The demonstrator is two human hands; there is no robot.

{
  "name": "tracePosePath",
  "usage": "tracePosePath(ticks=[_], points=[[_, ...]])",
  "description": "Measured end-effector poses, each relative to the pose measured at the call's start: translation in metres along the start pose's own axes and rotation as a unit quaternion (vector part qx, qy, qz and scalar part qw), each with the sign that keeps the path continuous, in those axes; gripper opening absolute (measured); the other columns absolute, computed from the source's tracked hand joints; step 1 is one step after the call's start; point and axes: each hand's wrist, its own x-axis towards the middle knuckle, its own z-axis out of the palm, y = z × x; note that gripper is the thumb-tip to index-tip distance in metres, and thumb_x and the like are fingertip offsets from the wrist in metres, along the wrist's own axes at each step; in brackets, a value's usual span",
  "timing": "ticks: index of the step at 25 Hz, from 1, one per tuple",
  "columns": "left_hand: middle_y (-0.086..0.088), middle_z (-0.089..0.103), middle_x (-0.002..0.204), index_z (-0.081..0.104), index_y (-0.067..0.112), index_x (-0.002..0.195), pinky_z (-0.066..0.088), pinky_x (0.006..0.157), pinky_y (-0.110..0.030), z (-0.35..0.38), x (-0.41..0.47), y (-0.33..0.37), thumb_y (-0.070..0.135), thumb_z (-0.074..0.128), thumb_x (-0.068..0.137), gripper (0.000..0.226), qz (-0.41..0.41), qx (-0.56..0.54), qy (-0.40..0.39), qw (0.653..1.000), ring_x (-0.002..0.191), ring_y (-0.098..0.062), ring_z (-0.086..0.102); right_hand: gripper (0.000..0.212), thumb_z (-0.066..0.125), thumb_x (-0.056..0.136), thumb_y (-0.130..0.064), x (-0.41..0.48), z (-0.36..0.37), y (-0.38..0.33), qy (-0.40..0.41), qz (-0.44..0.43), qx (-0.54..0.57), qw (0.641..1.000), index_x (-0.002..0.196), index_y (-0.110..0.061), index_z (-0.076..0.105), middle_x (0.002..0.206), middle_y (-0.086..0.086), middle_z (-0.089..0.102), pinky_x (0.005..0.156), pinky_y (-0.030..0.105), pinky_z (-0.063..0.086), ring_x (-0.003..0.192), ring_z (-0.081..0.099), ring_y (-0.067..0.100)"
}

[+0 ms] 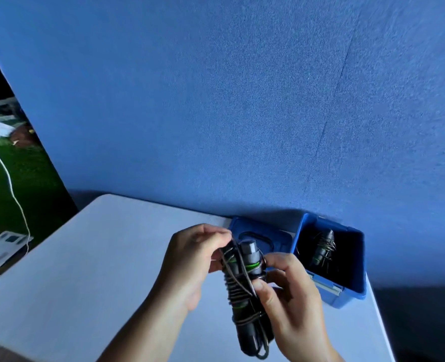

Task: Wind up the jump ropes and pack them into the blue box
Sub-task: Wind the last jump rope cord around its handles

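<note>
Winding the jump rope (pixel 245 286) just left of the blue box (pixel 331 259).
My left hand (pixel 190 259) pinches the cord end; right hand (pixel 286 291) clamps both handles; I keep tension before tucking.

Glossy plastic blue box (pixel 346 296); matt smooth table (pixel 98 270); rough felt-like wall (pixel 216 100).

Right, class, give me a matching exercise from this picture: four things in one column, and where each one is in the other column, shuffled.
Things:
1. jump rope being wound
2. wound jump rope
3. blue lid
4. white cable

Places:
A. inside the blue box
B. on the floor, left of the table
C. held between the left hand and right hand
D. flat on the table, left of the box

Pairs: 1-C, 2-A, 3-D, 4-B
</note>
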Motion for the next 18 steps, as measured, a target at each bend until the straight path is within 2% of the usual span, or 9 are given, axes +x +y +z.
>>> tracePosePath(ticks=[3, 4, 6, 8, 9, 11, 13, 16, 18], points=[[-0.012, 0.072, 0.078, 0.070, 0.007, 0.077, 0.046, 0.066, -0.032, 0.007, -0.003, -0.002, 0.004, 0.061, 0.088, 0.015, -0.111, -0.105, 0.008, 0.988, 0.067, -0.022, 0.064, 0.035, 0.067, 0.091, -0.026, -0.008, 0.005, 0.001, 0.000, -0.015, 0.025, 1.000, 0.120, -0.010, 0.056, 0.100, 0.018, 0.065, 0.065, 0.040, 0.058, 0.079, 0.070, 0.032], [-0.011, 0.071, 0.077, 0.070, 0.007, 0.075, 0.045, 0.065, -0.033, 0.008, -0.003, -0.003, 0.005, 0.060, 0.088, 0.017, -0.140, -0.132, 0.002, 0.981, 0.065, -0.021, 0.063, 0.035, 0.065, 0.091, -0.023, -0.011, 0.009, -0.001, 0.004, -0.010, 0.047, 0.999, 0.120, -0.006, 0.054, 0.099, 0.016, 0.067, 0.065, 0.040, 0.058, 0.079, 0.071, 0.032], [-0.009, 0.070, 0.076, 0.070, 0.008, 0.074, 0.045, 0.066, -0.032, 0.007, -0.004, -0.005, 0.004, 0.060, 0.084, 0.015, -0.176, -0.178, -0.015, 0.968, 0.065, -0.020, 0.063, 0.032, 0.060, 0.090, -0.015, -0.016, 0.017, -0.010, 0.012, 0.019, 0.114, 0.993, 0.118, -0.001, 0.052, 0.106, 0.008, 0.071, 0.063, 0.036, 0.055, 0.076, 0.071, 0.027], [-0.009, 0.066, 0.077, 0.068, 0.008, 0.076, 0.046, 0.068, -0.033, 0.002, -0.004, -0.006, 0.006, 0.062, 0.075, 0.007, -0.197, -0.211, -0.045, 0.956, 0.071, -0.021, 0.059, 0.028, 0.057, 0.089, -0.013, -0.020, 0.022, -0.017, 0.028, 0.035, 0.153, 0.987, 0.114, -0.002, 0.052, 0.118, 0.006, 0.069, 0.059, 0.042, 0.055, 0.070, 0.069, 0.031], [-0.008, 0.064, 0.076, 0.067, 0.009, 0.075, 0.046, 0.066, -0.032, -0.002, -0.005, -0.005, 0.006, 0.061, 0.075, 0.006, -0.205, -0.218, -0.065, 0.952, 0.072, -0.022, 0.058, 0.026, 0.057, 0.089, -0.012, -0.020, 0.023, -0.021, 0.036, 0.033, 0.157, 0.986, 0.113, -0.004, 0.053, 0.117, 0.009, 0.069, 0.056, 0.049, 0.055, 0.066, 0.067, 0.036], [-0.007, 0.062, 0.072, 0.066, 0.009, 0.068, 0.052, 0.053, -0.028, -0.011, -0.007, -0.004, 0.005, 0.060, 0.078, 0.013, -0.216, -0.226, -0.092, 0.945, 0.066, -0.020, 0.058, 0.022, 0.057, 0.087, -0.008, -0.019, 0.020, -0.028, 0.040, 0.029, 0.161, 0.986, 0.109, -0.007, 0.054, 0.106, 0.014, 0.072, 0.051, 0.064, 0.051, 0.060, 0.061, 0.050], [-0.011, 0.063, 0.075, 0.066, 0.009, 0.066, 0.053, 0.048, -0.026, -0.017, -0.008, -0.002, 0.005, 0.064, 0.071, 0.006, -0.219, -0.237, -0.107, 0.940, 0.070, -0.023, 0.060, 0.020, 0.058, 0.086, -0.004, -0.017, 0.017, -0.035, 0.033, 0.018, 0.164, 0.986, 0.105, -0.010, 0.056, 0.096, 0.008, 0.075, 0.049, 0.070, 0.046, 0.057, 0.056, 0.056], [-0.017, 0.059, 0.092, 0.064, 0.012, 0.070, 0.052, 0.068, -0.031, -0.015, -0.012, -0.001, 0.005, 0.067, 0.066, 0.009, -0.219, -0.266, -0.125, 0.930, 0.091, -0.032, 0.055, 0.019, 0.057, 0.085, 0.000, -0.017, 0.018, -0.043, 0.024, 0.004, 0.186, 0.982, 0.101, -0.010, 0.057, 0.090, 0.001, 0.075, 0.045, 0.067, 0.047, 0.053, 0.055, 0.054], [-0.012, 0.056, 0.084, 0.060, 0.014, 0.083, 0.044, 0.074, -0.035, -0.007, -0.017, 0.001, 0.005, 0.061, 0.071, 0.016, -0.215, -0.308, -0.112, 0.920, 0.090, -0.031, 0.049, 0.019, 0.057, 0.084, 0.000, -0.018, 0.021, -0.039, 0.016, -0.008, 0.188, 0.982, 0.101, -0.006, 0.055, 0.096, 0.004, 0.072, 0.042, 0.061, 0.047, 0.051, 0.055, 0.050]])
